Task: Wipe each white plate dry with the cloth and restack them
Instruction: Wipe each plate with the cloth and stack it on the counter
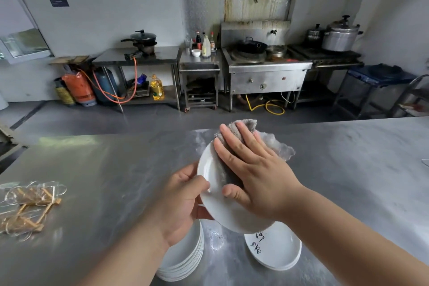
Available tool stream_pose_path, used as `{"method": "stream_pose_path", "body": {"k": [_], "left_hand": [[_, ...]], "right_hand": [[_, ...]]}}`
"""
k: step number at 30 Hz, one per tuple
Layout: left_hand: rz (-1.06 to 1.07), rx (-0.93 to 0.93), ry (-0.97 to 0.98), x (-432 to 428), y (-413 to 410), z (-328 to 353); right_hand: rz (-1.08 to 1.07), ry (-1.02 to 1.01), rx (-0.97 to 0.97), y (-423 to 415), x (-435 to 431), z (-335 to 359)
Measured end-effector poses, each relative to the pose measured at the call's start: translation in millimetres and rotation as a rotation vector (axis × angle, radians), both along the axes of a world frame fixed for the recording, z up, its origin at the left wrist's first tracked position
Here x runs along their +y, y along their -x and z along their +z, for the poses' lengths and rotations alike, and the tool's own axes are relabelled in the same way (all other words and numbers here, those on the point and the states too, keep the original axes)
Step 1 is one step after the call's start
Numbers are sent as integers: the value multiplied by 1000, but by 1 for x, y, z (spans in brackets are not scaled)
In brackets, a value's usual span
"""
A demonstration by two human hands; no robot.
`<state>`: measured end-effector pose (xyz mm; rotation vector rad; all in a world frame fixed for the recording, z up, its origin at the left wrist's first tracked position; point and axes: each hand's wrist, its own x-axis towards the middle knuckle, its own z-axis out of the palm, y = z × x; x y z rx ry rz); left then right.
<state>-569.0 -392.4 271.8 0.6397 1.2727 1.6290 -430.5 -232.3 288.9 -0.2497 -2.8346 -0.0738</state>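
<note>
Head view: a round white ceramic plate (207,169) is held tilted above the brushed-steel table (104,169), near the middle of the frame.
Left hand (183,195): grips the plate's rim at its 8 o'clock edge, with the thumb lying over the upper face and the fingers curled beneath.
Right hand (253,169): lies flat, fingers straight and slightly spread, and presses a grey terry cloth (278,146) against the plate's face.
Cloth: bunched under the palm, with loose folds spilling past the plate's rim towards 1 o'clock.
Tall stack of white plates (185,260): stands on the table at 7 o'clock from the held plate, partly hidden by the left forearm.
Short stack of white plates (281,248): sits at 5 o'clock from the held plate, just beside the tall stack but apart from it; its top plate bears black brush marks.
Bundle of clear wrap and wooden sticks (27,204): lies on the table at 9 o'clock, well apart from the plates.
Far wall, 12 o'clock: a black wok (250,45) rests on a steel stove.
Far wall, 2 o'clock: a large metal pressure cooker (340,38).
Far wall, 10 o'clock: an orange gas cylinder (80,88) stands on the floor.
</note>
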Motion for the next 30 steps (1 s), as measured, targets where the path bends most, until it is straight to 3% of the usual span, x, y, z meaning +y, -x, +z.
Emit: {"method": "stream_pose_path", "body": {"k": [3, 10, 18, 25, 30], "left_hand": [[45, -61, -67, 1, 7, 8], [187, -158, -167, -1, 15, 5], [108, -140, -150, -1, 12, 13], [267, -306, -246, 9, 1, 3], [83, -280, -254, 5, -10, -2]], "right_hand": [[-89, -4, 24, -2, 15, 15], [-155, 362, 108, -26, -16, -33], [-188, 129, 91, -16, 13, 4], [-160, 232, 140, -26, -47, -46], [-140, 388, 353, -16, -16, -23]]}}
